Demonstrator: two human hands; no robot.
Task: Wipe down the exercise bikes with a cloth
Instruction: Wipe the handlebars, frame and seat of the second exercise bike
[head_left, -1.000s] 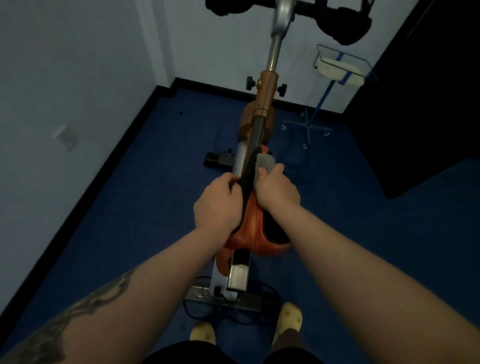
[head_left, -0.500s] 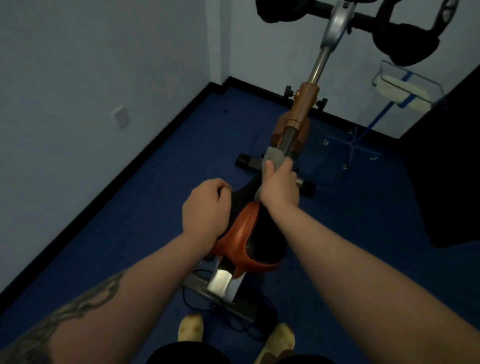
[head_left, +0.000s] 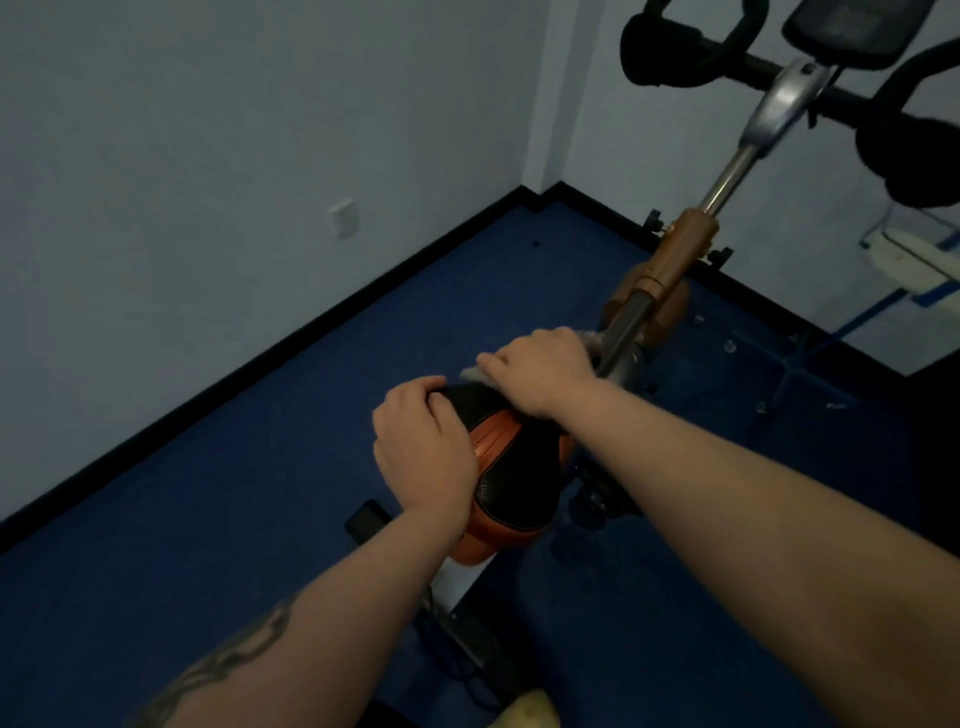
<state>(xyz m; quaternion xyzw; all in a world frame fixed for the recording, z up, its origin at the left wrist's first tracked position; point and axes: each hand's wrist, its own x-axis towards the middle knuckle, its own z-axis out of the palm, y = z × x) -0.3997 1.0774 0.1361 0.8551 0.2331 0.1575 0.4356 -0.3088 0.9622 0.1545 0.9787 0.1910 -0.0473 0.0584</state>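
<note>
- The exercise bike (head_left: 670, 270) stands on the blue floor (head_left: 260, 519) in the corner of the room, its long axis running from the saddle (head_left: 511, 467) near the person up and to the right toward the handlebars (head_left: 727, 36).
- The left hand (head_left: 423, 449) curls its fingers over the left edge of the orange-and-black saddle, thumb on top, and by the look of it steadies the bike.
- The right hand (head_left: 540, 369) lies at the saddle's nose, palm down, with the grey cloth (head_left: 589, 340) under it; cloth shows at the fingertips on the left and past the thumb side on the right. Whether the fingers pinch the cloth or only press it flat I cannot tell.
- The cloth touches the base of the dark frame tube (head_left: 626, 325), which rises from just beyond the right hand toward the orange collar (head_left: 685, 244) and the chrome post (head_left: 727, 179).
- The right hand is the nearer one to that tube, which lies ahead of it and to the right, so I judge the next stroke would follow the tube's axis away from the saddle.
- Most of the frame and the handlebars probably remain to be wiped.
</note>
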